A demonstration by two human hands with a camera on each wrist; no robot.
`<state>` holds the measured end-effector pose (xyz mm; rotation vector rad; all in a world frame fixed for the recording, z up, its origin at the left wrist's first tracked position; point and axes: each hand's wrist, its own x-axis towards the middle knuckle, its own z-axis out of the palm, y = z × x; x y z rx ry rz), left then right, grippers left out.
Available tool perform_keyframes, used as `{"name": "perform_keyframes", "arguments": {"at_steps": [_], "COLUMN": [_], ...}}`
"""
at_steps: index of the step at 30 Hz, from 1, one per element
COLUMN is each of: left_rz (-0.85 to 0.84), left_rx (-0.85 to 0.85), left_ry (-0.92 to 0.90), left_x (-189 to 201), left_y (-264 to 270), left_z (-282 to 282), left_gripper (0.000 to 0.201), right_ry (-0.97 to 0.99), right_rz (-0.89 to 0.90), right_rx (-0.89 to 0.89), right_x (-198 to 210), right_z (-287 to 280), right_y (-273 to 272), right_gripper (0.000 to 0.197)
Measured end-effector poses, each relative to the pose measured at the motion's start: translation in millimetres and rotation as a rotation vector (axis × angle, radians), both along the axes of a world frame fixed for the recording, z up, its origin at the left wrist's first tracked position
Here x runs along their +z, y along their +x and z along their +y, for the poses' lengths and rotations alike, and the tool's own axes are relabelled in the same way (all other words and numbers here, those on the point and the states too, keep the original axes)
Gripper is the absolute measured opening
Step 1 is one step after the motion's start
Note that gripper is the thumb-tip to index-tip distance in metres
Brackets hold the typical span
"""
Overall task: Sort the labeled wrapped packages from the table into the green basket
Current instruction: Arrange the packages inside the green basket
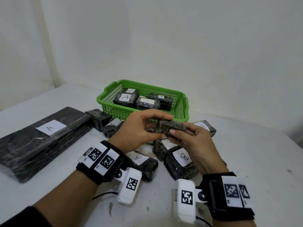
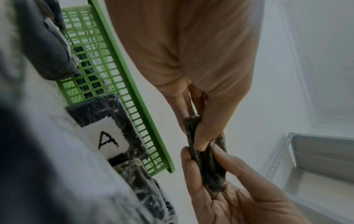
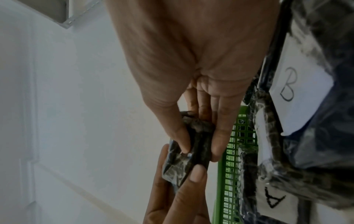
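1. left hand (image 1: 139,128) and right hand (image 1: 193,138), each pinching one end of a small wrapped package (image 1: 170,126); no label shows on it.
2. package held above the surface (image 1: 246,153), long axis running left to right between the hands.
3. basket (image 1: 182,115) lies just beyond, straight ahead; both hands about equally near.

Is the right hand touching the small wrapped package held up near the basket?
Touching. The right wrist view shows the right hand with thumb and fingers pinching the small wrapped package.
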<state>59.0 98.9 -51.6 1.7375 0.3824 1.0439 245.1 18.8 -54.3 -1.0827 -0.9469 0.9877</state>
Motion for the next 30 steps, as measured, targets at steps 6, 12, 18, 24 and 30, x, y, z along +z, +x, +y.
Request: {"name": "perform_keyframes", "arguments": {"at_steps": [6, 12, 18, 24, 30], "left_rz": [0.013, -0.03, -0.003, 0.001, 0.009], "left_rx": [-0.007, 0.019, 0.0, -0.002, 0.073], "left_ry": [-0.017, -0.001, 0.037, -0.029, 0.049], "left_x": [0, 8, 5, 5, 7], "left_y": [1, -9, -6, -6, -8], "left_z": [0, 5, 2, 1, 1], "left_gripper": [0.05, 0.049, 0.048, 0.05, 0.048], "right_ry": [0.014, 0.021, 0.046, 0.112, 0.044], "right_rz": [-0.007, 0.028, -0.01, -0.122, -0.037], "right_rx": [-0.027, 0.035, 0.0, -0.054, 0.034], "right_x": [2, 8, 7, 6, 6], "right_z": [-3, -7, -6, -6, -6], "right_y": [-3, 1, -2, -2, -2], "right_gripper": [0.027, 0.028, 0.044, 0.043, 0.061]}}
